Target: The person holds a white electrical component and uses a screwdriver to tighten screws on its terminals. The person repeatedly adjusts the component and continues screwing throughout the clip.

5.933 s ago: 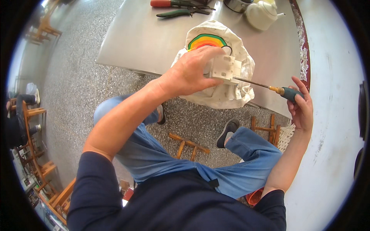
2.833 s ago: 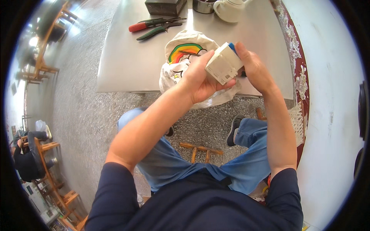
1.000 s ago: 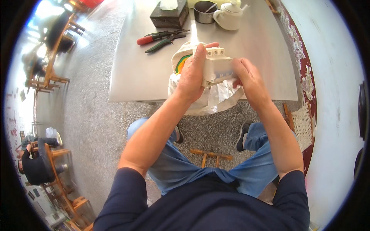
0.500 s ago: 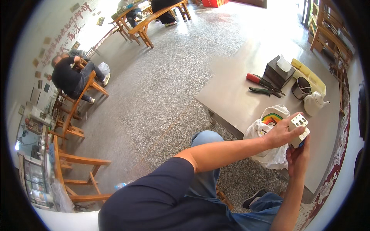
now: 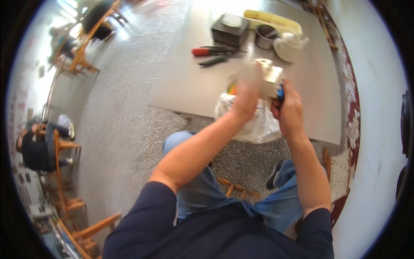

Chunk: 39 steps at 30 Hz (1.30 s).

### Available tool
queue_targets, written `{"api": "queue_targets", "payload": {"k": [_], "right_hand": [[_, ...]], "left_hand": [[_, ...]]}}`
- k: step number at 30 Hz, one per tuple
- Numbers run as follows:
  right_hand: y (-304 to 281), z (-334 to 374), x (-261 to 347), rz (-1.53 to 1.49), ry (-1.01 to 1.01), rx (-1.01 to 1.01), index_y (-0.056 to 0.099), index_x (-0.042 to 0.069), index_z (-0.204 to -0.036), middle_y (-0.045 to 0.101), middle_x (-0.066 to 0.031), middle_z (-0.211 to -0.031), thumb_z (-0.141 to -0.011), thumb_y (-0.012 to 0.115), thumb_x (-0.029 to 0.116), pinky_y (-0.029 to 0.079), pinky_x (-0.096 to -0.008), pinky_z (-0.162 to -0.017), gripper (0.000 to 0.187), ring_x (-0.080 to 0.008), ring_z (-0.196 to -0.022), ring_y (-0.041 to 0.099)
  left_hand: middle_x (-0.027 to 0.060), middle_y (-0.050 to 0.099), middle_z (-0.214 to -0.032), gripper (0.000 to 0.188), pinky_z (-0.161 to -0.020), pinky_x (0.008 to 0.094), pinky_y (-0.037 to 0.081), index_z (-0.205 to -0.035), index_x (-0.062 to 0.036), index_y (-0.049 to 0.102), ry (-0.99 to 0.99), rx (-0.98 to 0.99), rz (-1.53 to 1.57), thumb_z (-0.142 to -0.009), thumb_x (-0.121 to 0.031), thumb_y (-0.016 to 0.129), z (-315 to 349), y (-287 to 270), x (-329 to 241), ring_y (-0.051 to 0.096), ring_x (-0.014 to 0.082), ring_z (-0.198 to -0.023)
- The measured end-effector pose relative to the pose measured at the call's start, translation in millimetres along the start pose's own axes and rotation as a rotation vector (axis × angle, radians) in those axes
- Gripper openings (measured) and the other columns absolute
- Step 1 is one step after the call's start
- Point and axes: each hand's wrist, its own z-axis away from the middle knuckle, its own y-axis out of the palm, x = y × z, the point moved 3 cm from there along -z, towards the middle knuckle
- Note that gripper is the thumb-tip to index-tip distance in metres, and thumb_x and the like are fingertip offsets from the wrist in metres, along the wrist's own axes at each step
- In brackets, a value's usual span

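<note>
Over the table, my right hand point(image 5: 291, 110) is closed round a cream-white boxy block point(image 5: 271, 80) that looks like a circuit breaker, with square holes and a blue part. On the block's left side is my left hand point(image 5: 247, 93), its fingers smeared by motion. Whether they grip the block cannot be made out. Beneath both hands a white plastic bag point(image 5: 263, 127) with a colourful print lies crumpled at the table's near edge. Beyond the left hand lie a red-handled tool point(image 5: 206, 51) and dark green-handled pliers point(image 5: 213, 61).
On the grey table point(image 5: 181, 86), a dark tissue box point(image 5: 230, 33), a dark cup point(image 5: 265, 37), a white teapot point(image 5: 288, 47) and a yellow tray point(image 5: 276, 19) stand at the back. A wall point(image 5: 366, 129) runs along the right. A person point(image 5: 36, 146) sits on a wooden bench at far left.
The view has swung right, so the table sits nearer the middle. My left hand has shifted from across the block's top to its left side and is blurred. The right hand still holds the block.
</note>
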Motion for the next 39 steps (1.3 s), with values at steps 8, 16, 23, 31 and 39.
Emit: {"api": "queue_targets", "payload": {"k": [8,16,23,31,39], "right_hand": [[-19,0,15,0.417,-0.429,0.054,0.064,0.001,-0.107,0.059,-0.0054,-0.090,-0.090,0.082,0.033,0.048,-0.0264,-0.067,0.041,-0.0135,-0.082,0.056],[-3,17,31,0.646,-0.706,0.167,0.060,0.004,-0.137,0.055,-0.0104,-0.121,-0.079,0.090,0.032,0.054,-0.0342,-0.087,0.071,-0.0218,-0.112,0.058],[-6,21,30,0.675,-0.786,0.131,0.063,0.007,-0.135,0.053,-0.0059,-0.113,-0.075,0.092,0.029,0.048,-0.0288,-0.075,0.070,-0.0156,-0.094,0.053],[-3,25,31,0.630,-0.727,0.207,0.067,0.009,-0.130,0.050,-0.0009,-0.099,-0.075,0.092,0.025,0.043,-0.0244,-0.065,0.063,-0.0101,-0.079,0.047],[-3,24,30,0.572,-0.612,0.231,0.070,0.009,-0.126,0.049,0.0026,-0.090,-0.075,0.093,0.027,0.040,-0.0230,-0.061,0.059,-0.0074,-0.072,0.044]], "left_hand": [[0.0097,0.071,-0.109,0.074,-0.093,0.0386,0.056,-0.121,-0.0066,0.063,-0.399,0.020,0.293,-0.102,-0.073,0.035,6,2,-15,0.070,0.0220,-0.099],[0.0144,0.070,-0.114,0.080,-0.091,0.0412,0.060,-0.126,-0.0040,0.059,-0.458,0.159,0.266,-0.103,-0.073,0.026,13,9,-27,0.071,0.0279,-0.105],[0.0126,0.072,-0.100,0.081,-0.076,0.0363,0.061,-0.116,-0.0037,0.064,-0.491,0.167,0.281,-0.099,-0.077,0.036,15,12,-26,0.071,0.0233,-0.083],[0.0130,0.071,-0.111,0.078,-0.088,0.0388,0.061,-0.121,-0.0052,0.063,-0.483,0.234,0.248,-0.103,-0.072,0.028,16,8,-22,0.072,0.0250,-0.100],[0.0110,0.071,-0.107,0.078,-0.089,0.0393,0.060,-0.120,-0.0055,0.064,-0.516,0.216,0.255,-0.103,-0.072,0.027,22,11,-23,0.072,0.0256,-0.099]]}}
